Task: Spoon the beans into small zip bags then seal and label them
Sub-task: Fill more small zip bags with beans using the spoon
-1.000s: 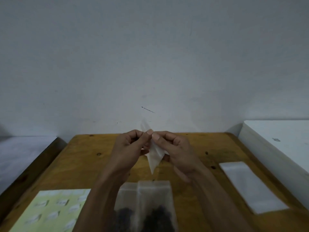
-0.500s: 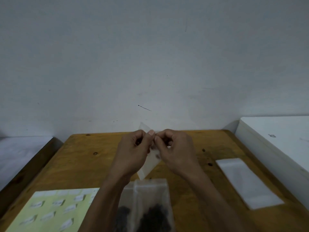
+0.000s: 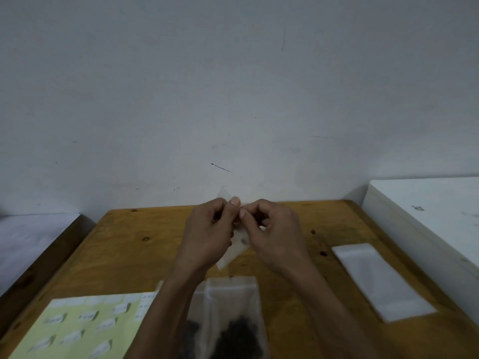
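Sealing step: pinch along the mouth evenly, keep the bag upright so nothing spills.
Near bag: large clear plastic bag of dark beans (image 3: 233,320) lying at the near table edge, beside the yellow sheet of white labels (image 3: 77,325).
Hands: left hand (image 3: 207,234) and right hand (image 3: 277,234) both pinch the top of the small clear zip bag (image 3: 234,248), held above the wooden table (image 3: 129,250).
Far right: stack of flat white empty bags (image 3: 381,281).
Change: the small bag's lower corner hangs similarly to half a second ago; thumbs sit closer together than a second ago.

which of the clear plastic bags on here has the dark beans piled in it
The big bag at the near edge, between the forearms: dark beans fill its bottom. The stack of flat bags on the right looks empty, and the small bag both hands pinch holds almost nothing.
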The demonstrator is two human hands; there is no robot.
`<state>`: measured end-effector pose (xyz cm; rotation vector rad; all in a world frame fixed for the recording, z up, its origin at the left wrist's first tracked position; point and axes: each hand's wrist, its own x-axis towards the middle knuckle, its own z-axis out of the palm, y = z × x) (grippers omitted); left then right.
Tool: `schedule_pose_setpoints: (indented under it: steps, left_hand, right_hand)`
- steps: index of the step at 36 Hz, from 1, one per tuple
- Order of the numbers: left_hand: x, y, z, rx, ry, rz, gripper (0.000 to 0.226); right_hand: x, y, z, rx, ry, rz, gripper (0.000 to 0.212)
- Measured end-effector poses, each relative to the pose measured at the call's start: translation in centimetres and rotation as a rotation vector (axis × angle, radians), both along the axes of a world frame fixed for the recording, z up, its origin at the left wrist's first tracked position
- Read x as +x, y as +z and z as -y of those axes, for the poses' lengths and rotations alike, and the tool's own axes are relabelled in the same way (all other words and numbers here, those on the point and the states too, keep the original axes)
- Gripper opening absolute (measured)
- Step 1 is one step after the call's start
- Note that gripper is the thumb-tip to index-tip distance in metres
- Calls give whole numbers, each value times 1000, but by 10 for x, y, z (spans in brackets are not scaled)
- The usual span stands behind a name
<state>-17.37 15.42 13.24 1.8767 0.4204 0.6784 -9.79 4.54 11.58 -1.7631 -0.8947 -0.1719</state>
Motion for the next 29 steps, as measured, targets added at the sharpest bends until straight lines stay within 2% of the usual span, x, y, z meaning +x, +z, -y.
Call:
schedule_pose_setpoints:
  steps: [10,18,22,26,29]
  left_hand:
    - [0,-1,-4,81,-15,-61,36]
    - [-1,-1,-5,272,40,-141,35]
    - [0,1,-8,314,60,-162,35]
    - [1,10,-17,374,62,-235,33]
    - [-4,19,-23,390,30,-315,35]
  right_hand:
    - [-4,-4,-3,32,-172,-66,16]
    - [5,-1,1,-15,-348,-13,18]
    - [5,5,7,-65,-246,31,8]
    - [3,4,10,-143,-44,163,24]
    - [4,5,10,-235,-8,137,26]
